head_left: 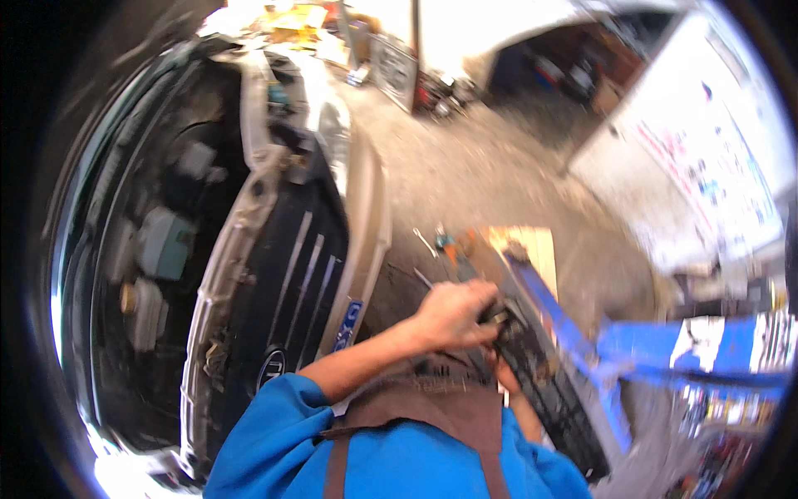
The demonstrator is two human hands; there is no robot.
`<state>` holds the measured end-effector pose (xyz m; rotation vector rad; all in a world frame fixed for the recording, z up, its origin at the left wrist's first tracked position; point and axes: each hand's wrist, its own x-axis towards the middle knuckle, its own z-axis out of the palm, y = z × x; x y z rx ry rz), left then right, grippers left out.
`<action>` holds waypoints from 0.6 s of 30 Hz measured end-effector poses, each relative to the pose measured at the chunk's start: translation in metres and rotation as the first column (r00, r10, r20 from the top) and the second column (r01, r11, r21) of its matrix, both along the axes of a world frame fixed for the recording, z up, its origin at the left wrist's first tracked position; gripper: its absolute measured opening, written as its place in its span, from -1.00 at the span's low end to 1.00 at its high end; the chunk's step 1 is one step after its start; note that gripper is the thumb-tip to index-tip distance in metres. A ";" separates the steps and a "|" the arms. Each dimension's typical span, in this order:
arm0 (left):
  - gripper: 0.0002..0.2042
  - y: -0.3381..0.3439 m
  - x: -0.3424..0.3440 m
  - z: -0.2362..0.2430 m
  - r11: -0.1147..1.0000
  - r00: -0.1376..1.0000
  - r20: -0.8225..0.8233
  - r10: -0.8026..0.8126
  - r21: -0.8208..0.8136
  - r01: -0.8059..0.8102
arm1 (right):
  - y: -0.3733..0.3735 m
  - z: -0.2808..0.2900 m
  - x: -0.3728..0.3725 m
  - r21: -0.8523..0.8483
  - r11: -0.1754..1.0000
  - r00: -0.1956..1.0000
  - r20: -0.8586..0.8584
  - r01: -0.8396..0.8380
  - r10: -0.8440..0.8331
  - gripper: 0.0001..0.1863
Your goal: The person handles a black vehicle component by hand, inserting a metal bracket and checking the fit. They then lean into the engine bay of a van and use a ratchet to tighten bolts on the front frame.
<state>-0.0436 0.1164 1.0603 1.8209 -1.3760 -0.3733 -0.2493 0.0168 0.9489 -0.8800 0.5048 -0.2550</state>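
Note:
My left hand point(453, 313) is closed at the upper end of a long, dark, grimy part point(544, 382), which lies slanted on a grey and blue metal stand point(536, 279). Just past that hand a thin metal shaft point(424, 276) shows; whether my fingers grip it is unclear. My right hand point(501, 368) is lower, mostly hidden behind the dark part and my left hand, so its fingers cannot be made out.
A car with an open engine bay point(166, 241) and cream bumper point(366, 208) fills the left. A wrench point(426, 241) and board point(540, 249) lie ahead. A white door point(657, 166), piled parts point(445, 91) and blue equipment point(698, 353) stand around.

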 end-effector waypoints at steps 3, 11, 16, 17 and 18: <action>-0.72 0.007 -0.006 0.023 0.984 0.996 -0.082 0.018 -0.172 -0.032 | -0.010 0.032 0.014 0.181 0.978 0.980 0.150 0.101 -0.129 -0.29; -0.55 0.022 -0.013 0.025 0.934 0.982 -0.090 -0.164 -0.333 0.126 | 0.001 0.093 0.033 0.483 0.868 0.924 0.373 -0.112 -0.089 -0.24; -0.52 0.030 -0.028 0.014 0.940 0.994 -0.088 -0.066 -0.339 0.032 | -0.014 0.112 0.030 0.511 0.833 0.951 0.303 -0.211 0.055 -0.33; -0.53 0.033 -0.030 0.015 0.948 0.996 -0.084 -0.037 -0.317 0.008 | -0.020 0.103 0.028 0.444 0.853 0.924 0.368 -0.274 0.105 -0.36; -0.53 0.034 -0.034 0.014 0.955 0.997 -0.082 -0.004 -0.296 -0.021 | -0.024 0.097 0.027 0.455 0.859 0.939 0.333 -0.236 0.082 -0.36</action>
